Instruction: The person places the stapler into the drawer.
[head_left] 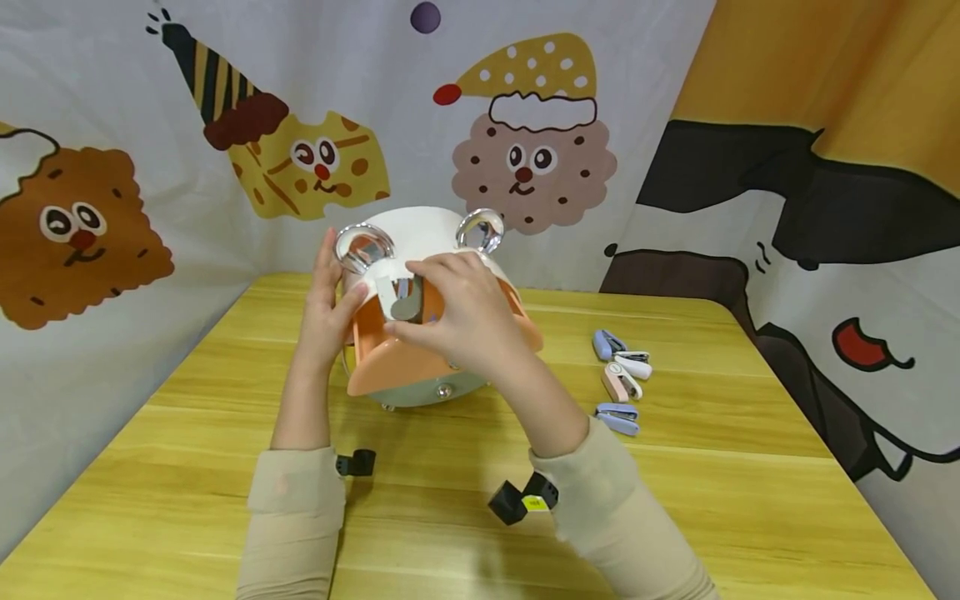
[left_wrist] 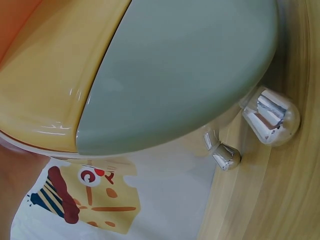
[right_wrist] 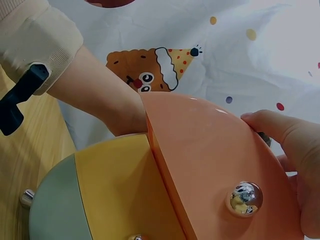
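Note:
A rounded storage box [head_left: 420, 225] with two shiny ring-shaped ears stands on the table. Its orange top drawer [head_left: 405, 367] is tilted out; yellow and green drawers [left_wrist: 175, 75] lie below. My left hand [head_left: 324, 308] rests along the box's left side, fingers straight and thumb by the drawer's upper edge. Over the drawer opening, my right hand [head_left: 468, 312] pinches a grey stapler [head_left: 407, 307] between thumb and fingers. A small white piece lies beside the stapler. In the right wrist view, the thumb is at the orange drawer's rim and most of the stapler is hidden.
To the right of the box, several small staplers lie on the wooden table [head_left: 712, 467]: a blue one [head_left: 609, 343], a white one [head_left: 634, 365], a pink one [head_left: 619, 383] and another blue one [head_left: 618, 419]. A cartoon-printed cloth [head_left: 420, 108] hangs behind.

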